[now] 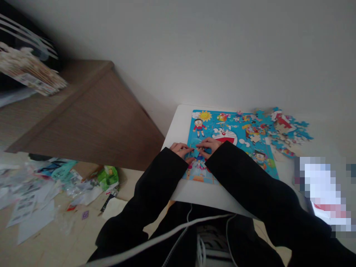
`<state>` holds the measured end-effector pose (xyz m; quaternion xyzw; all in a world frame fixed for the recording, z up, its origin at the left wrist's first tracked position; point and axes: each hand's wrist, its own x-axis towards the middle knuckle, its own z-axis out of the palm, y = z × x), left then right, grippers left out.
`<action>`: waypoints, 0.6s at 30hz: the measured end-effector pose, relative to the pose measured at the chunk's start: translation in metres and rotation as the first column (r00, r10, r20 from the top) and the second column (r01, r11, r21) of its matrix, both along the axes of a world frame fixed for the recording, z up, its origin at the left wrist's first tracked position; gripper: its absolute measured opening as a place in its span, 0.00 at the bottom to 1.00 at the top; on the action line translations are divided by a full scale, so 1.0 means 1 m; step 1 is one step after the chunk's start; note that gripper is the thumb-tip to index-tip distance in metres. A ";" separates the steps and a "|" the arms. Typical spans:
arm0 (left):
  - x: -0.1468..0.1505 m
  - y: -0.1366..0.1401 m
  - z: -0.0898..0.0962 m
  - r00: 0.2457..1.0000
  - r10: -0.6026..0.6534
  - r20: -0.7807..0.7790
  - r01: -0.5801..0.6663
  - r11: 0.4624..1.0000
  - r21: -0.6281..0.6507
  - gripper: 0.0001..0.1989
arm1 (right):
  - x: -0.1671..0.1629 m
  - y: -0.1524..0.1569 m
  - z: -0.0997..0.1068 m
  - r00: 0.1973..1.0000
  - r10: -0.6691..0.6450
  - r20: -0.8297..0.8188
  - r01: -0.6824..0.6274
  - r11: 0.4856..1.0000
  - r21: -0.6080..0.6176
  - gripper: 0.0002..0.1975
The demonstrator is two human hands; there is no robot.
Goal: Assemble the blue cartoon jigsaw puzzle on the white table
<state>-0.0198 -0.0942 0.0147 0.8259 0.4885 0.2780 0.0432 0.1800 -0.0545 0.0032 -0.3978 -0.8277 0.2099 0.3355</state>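
Observation:
A blue cartoon jigsaw puzzle lies flat on a small white table, with a white cat face and red mouth in its middle. Over its left part, my left hand and my right hand meet, fingertips close together. Between them is a small puzzle piece, pinched by my right hand at its upper right and by my left fingers at its left edge. My fingers partly cover it. Loose puzzle pieces are heaped at the puzzle's right side, some resting on its upper right corner.
The white table stands against a grey wall. A brown wooden cabinet is at the left, with a bundle of thin sticks on top. Papers and plastic bags litter the floor. A white cable crosses my lap. A pixelated bright patch is at right.

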 end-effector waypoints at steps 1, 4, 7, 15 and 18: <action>0.000 0.000 -0.001 1.000 -0.007 -0.006 0.007 1.000 -0.003 0.16 | 0.000 0.000 -0.001 0.999 0.012 0.031 -0.014 0.999 0.041 0.12; 0.000 0.002 -0.003 0.999 -0.026 -0.033 0.026 1.000 -0.006 0.11 | 0.001 0.004 -0.005 0.994 0.051 0.100 -0.064 0.989 0.134 0.14; 0.000 0.005 -0.004 0.997 0.020 -0.076 -0.021 1.000 -0.014 0.10 | 0.001 0.006 -0.007 0.992 0.075 0.106 -0.090 0.985 0.147 0.15; 0.006 0.004 -0.001 0.994 0.099 -0.043 -0.099 0.995 0.016 0.08 | -0.010 0.000 -0.003 0.980 0.126 0.151 -0.151 0.974 0.170 0.14; 0.004 -0.002 0.003 0.998 0.058 -0.010 -0.057 0.996 0.071 0.10 | -0.012 -0.001 0.000 0.974 0.136 0.180 -0.165 0.973 0.160 0.13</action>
